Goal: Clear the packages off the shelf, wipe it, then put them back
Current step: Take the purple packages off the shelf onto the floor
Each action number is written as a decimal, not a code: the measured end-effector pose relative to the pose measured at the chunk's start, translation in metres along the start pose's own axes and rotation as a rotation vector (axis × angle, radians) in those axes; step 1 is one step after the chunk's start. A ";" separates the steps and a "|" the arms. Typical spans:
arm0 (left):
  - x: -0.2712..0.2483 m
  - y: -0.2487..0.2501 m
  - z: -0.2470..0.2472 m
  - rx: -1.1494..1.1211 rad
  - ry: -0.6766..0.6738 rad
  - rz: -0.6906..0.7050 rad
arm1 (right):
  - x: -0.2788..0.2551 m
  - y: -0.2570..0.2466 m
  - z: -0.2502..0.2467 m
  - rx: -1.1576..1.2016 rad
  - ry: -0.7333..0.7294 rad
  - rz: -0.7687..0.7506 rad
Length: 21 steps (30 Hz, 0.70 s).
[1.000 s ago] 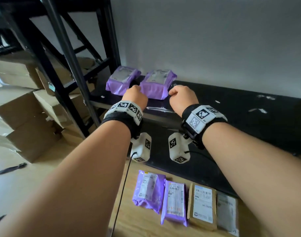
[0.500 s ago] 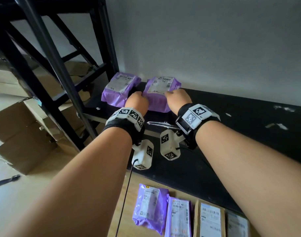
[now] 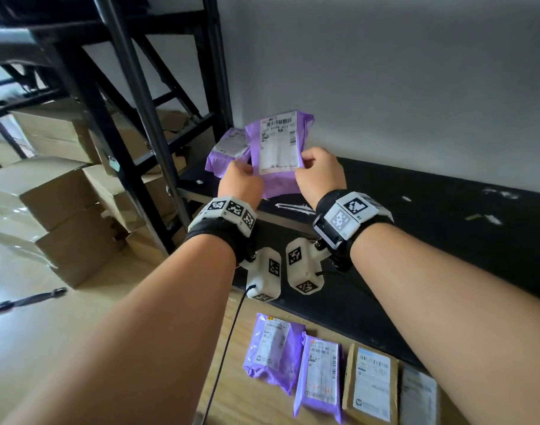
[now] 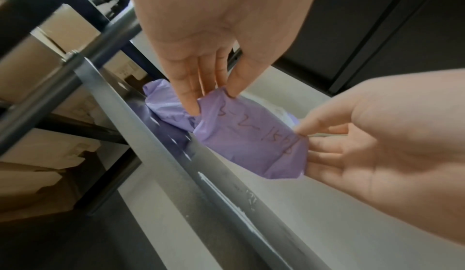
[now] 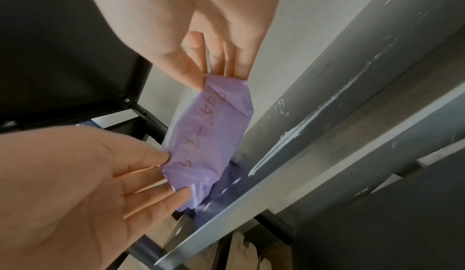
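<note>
Both hands hold one purple package [image 3: 277, 154] upright above the far-left end of the black shelf [image 3: 446, 228]. The left hand [image 3: 242, 182] pinches its lower left edge, the right hand [image 3: 320, 173] its lower right edge, each grip with thumb in front and fingers behind. A second purple package [image 3: 224, 151] lies on the shelf just behind and to the left, near the rack post [image 3: 146, 118]. Four more packages [image 3: 339, 375] lie in a row on the floor near the person.

Judging by that row, the clearing step is in hand, nearly done. The next move likely calls for carrying this package down to the row, then fetching the last one before any wiping.

The head view shows the printed label on the front. Only the wrist views show the back, with handwritten figures [image 4: 254, 131] on the plastic, and the fingers [image 5: 161, 174] spread flat behind it.
</note>
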State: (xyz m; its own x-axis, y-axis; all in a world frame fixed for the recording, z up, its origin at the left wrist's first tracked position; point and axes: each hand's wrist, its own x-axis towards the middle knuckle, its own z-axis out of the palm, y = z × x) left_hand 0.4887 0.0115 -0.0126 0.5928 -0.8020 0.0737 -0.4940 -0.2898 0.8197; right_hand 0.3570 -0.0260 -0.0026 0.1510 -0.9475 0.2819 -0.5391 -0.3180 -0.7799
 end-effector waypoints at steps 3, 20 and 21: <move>-0.018 -0.013 -0.015 -0.061 0.039 -0.029 | -0.021 -0.011 0.008 0.029 0.006 -0.044; -0.061 -0.172 -0.052 -0.017 -0.051 -0.315 | -0.132 0.021 0.135 -0.034 -0.264 0.093; -0.063 -0.185 -0.048 0.003 -0.048 -0.333 | -0.139 0.028 0.145 -0.047 -0.285 0.106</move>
State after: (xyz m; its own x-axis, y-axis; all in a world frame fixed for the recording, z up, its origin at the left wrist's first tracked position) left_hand 0.5732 0.1410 -0.1420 0.6913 -0.6866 -0.2252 -0.2799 -0.5418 0.7925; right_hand 0.4409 0.0913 -0.1449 0.3148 -0.9488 0.0272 -0.6012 -0.2216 -0.7677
